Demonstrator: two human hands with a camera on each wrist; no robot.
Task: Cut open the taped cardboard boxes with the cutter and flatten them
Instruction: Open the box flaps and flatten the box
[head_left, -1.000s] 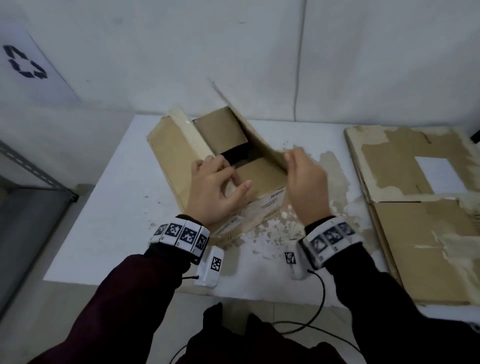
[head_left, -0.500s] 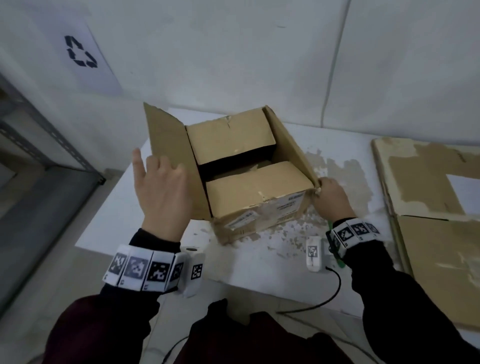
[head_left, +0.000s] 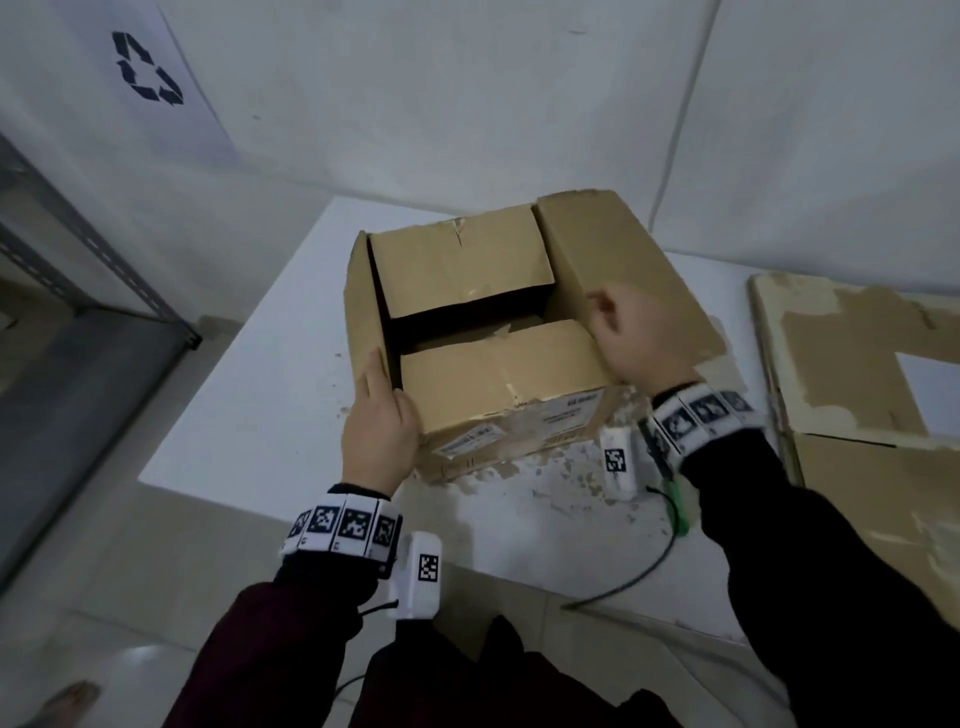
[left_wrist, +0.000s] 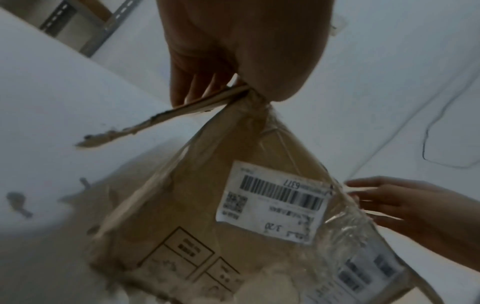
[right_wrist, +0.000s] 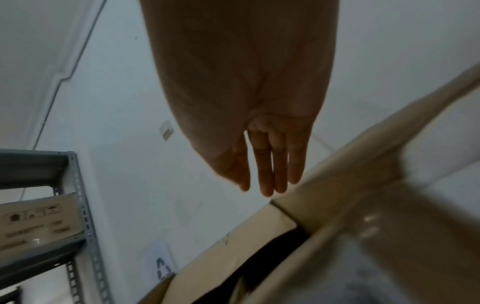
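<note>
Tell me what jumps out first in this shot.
The opened box mid-table, its long flaps out and the two short flaps folded in over a dark gap. The left hand grips its near left corner; the right hand rests open on the right flap. Flattened cardboard lies at the right.

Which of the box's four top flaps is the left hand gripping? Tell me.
The left side flap, standing upright. The left hand grips its near edge; the right flap splays outward, the other two lie folded in.

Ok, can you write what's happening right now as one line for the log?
step: opening box | left hand: grips left flap at near corner | right hand: open, on right flap | cutter: not seen | flat cardboard: right
</note>
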